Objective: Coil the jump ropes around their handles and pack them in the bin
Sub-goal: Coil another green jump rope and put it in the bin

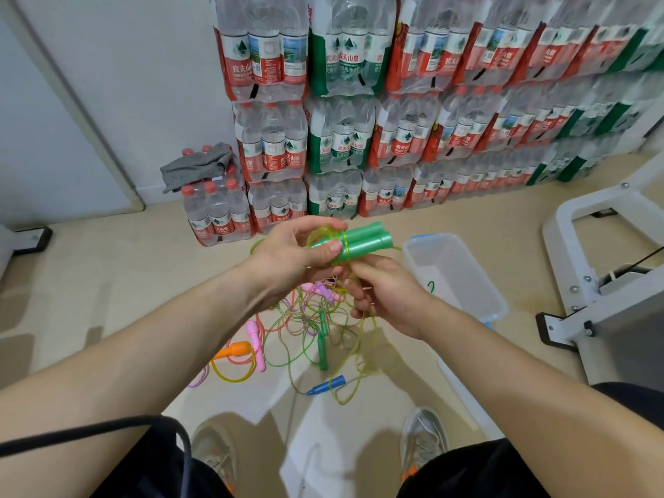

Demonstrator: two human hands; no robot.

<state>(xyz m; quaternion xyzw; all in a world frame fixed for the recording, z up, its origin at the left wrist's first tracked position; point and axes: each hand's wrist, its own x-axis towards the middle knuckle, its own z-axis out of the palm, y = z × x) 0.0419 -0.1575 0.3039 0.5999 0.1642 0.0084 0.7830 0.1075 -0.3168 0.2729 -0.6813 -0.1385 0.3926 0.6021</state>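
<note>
Head view, noted from my remote station. Closest in, along the bottom edge: black shorts, a black cable (107,427) crossing the lower left, and two pale shoes (422,438) on the floor.

At mid-frame my left hand (291,253) grips a pair of green handles (363,239) held side by side, thumb pressed on top, fingers curled underneath. A yellow-green rope (345,242) is wound a few turns around their middle. Just below and right, my right hand (386,298) has its fingers curled, pinching the free run of that rope, which hangs to the floor.

Beneath the hands, the loose ropes (305,328) lie tangled on the floor: blue handle (325,385), orange handle (235,349), pink handle (257,345), another green pair.

Right of centre, the clear bin (492,303) sits on the floor, no ropes in it that I can see. A white metal frame (593,246) stands at the right edge.

Farthest, across the upper frame: stacked packs of bottled water (341,138) against the wall, with a grey cloth (196,167) on the low pack at left.
</note>
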